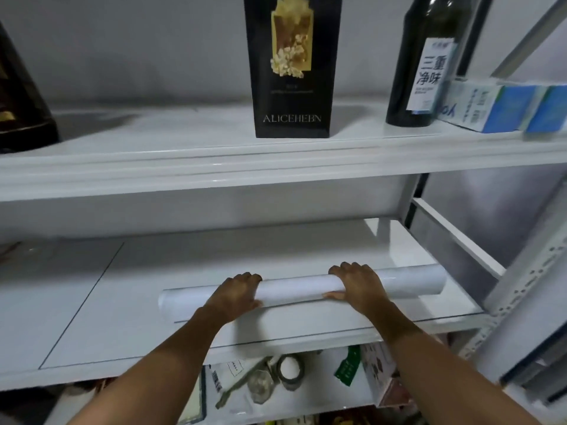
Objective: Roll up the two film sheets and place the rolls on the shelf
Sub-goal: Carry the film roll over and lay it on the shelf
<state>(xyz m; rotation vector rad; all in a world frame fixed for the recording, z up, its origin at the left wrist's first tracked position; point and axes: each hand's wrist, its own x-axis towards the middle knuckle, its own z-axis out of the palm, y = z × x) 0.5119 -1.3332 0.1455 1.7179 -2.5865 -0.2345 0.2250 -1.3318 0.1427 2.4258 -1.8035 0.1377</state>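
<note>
A clear film sheet is partly rolled into a long white-looking roll (294, 288) lying across the middle white shelf (138, 302). My left hand (236, 294) grips the roll left of its middle. My right hand (357, 285) grips it right of its middle. Both hands wrap over the top with the thumbs at the front. The unrolled part of that sheet (322, 325) lies flat between the roll and the shelf's front edge. A second film sheet (92, 317) lies flat on the left part of the same shelf, its edge showing as a thin dark line.
The upper shelf (214, 170) carries a black carton (293, 65), a dark bottle (426, 59), blue-white boxes (503, 108) and a dark object (21, 99) at far left. A grey metal upright (521, 286) stands at right. Below, a lower shelf holds tape (290, 371) and packets.
</note>
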